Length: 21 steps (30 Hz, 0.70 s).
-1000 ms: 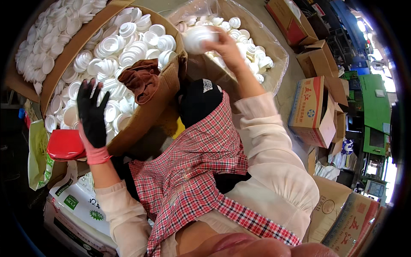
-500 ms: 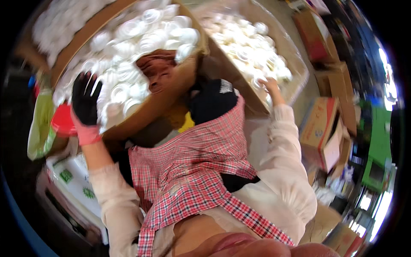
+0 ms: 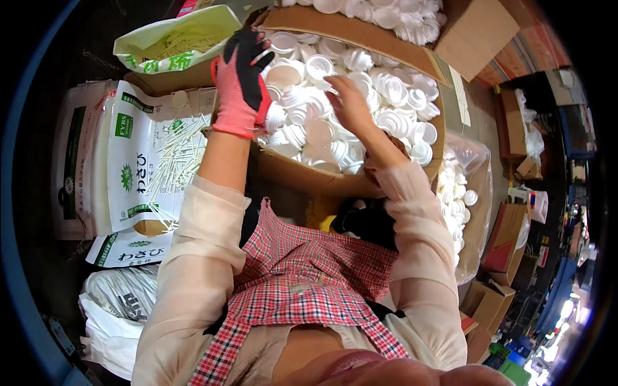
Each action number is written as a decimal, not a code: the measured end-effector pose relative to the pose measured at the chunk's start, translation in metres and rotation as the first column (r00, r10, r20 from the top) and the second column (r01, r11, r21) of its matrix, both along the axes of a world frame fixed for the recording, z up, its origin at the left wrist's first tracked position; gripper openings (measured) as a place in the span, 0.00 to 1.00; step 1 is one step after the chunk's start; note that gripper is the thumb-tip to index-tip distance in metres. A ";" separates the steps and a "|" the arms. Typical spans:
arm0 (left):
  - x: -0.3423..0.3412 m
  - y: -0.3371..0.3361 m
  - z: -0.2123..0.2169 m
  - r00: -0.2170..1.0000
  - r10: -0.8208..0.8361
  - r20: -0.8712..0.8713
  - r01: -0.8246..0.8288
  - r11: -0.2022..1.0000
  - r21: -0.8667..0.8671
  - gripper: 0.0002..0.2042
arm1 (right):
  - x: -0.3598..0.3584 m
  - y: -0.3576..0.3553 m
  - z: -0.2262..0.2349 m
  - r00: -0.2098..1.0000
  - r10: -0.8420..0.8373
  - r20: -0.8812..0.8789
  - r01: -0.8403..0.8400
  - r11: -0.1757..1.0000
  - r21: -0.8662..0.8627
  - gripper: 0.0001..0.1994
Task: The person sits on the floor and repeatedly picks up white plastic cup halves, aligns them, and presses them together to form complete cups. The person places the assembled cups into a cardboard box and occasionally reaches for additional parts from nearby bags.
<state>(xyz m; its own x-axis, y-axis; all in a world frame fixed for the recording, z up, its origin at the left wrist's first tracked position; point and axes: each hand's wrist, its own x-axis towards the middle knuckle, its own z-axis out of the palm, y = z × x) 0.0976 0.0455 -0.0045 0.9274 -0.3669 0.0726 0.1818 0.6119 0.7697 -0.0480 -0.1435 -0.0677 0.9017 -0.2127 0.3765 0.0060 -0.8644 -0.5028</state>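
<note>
A cardboard box (image 3: pixel 302 172) full of white round plastic pieces (image 3: pixel 393 90), like small flanged caps, stands in front of me. My left hand (image 3: pixel 243 83), in a pink and black glove with bare fingertips, is over its left edge, fingers apart and nothing seen in them. Bare, my right hand (image 3: pixel 351 106) reaches over the pieces, fingers bent loosely and apart. Nothing shows in it; whether it touches the pieces is unclear. Under my right forearm a brown cloth (image 3: pixel 393 143) hangs on the box's near edge.
At the left lie thin white sticks (image 3: pixel 180 157) on a printed plastic sack (image 3: pixel 122 193). Behind them a green-white bag (image 3: pixel 132 48) holds pale yellow sticks. A plastic-lined box (image 3: pixel 473 251) of white pieces stands right. More white pieces (image 3: pixel 412 26) lie beyond the main box. Cartons (image 3: pixel 505 238) line the right side.
My view has swung left. My right hand has left the plastic-lined box and is now over the middle box. My left hand remains by the middle box's left side.
</note>
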 end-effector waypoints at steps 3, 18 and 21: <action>-0.007 -0.001 0.006 0.999 -0.050 -0.018 0.051 0.999 0.014 0.16 | 0.079 0.015 -0.026 0.998 0.026 0.050 -0.014 0.976 -0.216 0.20; 0.010 0.024 0.008 0.822 -0.526 -0.217 0.343 0.762 -0.550 0.36 | 0.100 -0.016 0.055 0.960 -0.174 -0.220 0.192 0.979 0.064 0.15; 0.005 0.005 -0.004 0.925 -0.118 0.361 0.085 0.991 0.104 0.29 | 0.096 -0.072 -0.029 0.859 -0.469 -0.204 0.362 0.840 -0.405 0.14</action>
<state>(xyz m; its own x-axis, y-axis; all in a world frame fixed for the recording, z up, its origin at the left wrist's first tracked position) 0.1030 0.0503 -0.0087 0.7999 -0.4774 0.3636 -0.0642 0.5344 0.8428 0.0479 -0.2154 -0.0972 0.8340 -0.4980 0.2374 -0.4892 -0.8665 -0.0993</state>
